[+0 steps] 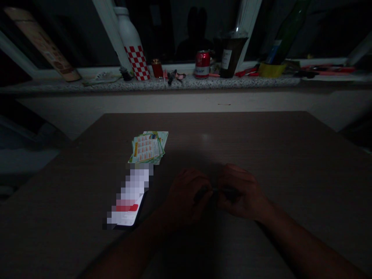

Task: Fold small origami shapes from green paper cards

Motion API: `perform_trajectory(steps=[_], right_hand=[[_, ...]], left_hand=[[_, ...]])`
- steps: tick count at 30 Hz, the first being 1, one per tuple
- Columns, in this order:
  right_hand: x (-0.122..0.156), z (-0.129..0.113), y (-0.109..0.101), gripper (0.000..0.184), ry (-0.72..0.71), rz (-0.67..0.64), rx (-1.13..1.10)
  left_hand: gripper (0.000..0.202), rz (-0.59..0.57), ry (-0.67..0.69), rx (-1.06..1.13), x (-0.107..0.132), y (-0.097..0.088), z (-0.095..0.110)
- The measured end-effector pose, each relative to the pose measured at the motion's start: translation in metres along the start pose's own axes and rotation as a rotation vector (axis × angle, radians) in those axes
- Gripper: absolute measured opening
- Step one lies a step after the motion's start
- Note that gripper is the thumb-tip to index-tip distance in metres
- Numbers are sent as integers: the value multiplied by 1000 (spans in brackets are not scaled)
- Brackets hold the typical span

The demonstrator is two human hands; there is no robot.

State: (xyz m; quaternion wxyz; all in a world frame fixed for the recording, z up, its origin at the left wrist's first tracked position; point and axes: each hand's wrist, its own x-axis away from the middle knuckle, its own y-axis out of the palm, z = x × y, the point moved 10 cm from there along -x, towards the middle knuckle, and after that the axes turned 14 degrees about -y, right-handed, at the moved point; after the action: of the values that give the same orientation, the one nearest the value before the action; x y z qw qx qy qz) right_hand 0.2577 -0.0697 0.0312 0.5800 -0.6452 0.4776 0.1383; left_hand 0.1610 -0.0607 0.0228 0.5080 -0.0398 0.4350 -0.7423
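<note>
Both hands are close together over the middle of the dark wooden table. My left hand is closed around one end of a thin dark pen-like object. The other end sits in the closed fingers of my right hand. A short lighter stretch of it shows in the narrow gap between my hands; dim light and fingers hide the rest. Left of my left hand lies a phone with its screen lit and partly pixelated. Just beyond the phone is a loose stack of printed cards.
A speckled stone sill runs behind the table under the window. On it stand a white bottle with red checks, a red can, a dark cup, a yellow roll and a tilted tube.
</note>
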Motion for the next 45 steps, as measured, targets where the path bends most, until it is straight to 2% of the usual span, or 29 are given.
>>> perform_trajectory(steps=[16, 24, 30, 34, 45], right_hand=[[4, 6, -18, 13, 36, 48, -2], [11, 19, -46, 16, 116, 170, 10], [9, 12, -25, 26, 84, 91, -28], [4, 4, -13, 20, 40, 57, -59], [2, -4, -5, 18, -42, 68, -87]], left_hand=[[4, 15, -45, -44, 2, -12, -8], [4, 81, -163, -13, 0, -27, -28], [4, 43, -108, 6, 1, -20, -18], [3, 36, -86, 24, 1, -14, -12], [8, 47, 21, -5, -1, -9, 3]])
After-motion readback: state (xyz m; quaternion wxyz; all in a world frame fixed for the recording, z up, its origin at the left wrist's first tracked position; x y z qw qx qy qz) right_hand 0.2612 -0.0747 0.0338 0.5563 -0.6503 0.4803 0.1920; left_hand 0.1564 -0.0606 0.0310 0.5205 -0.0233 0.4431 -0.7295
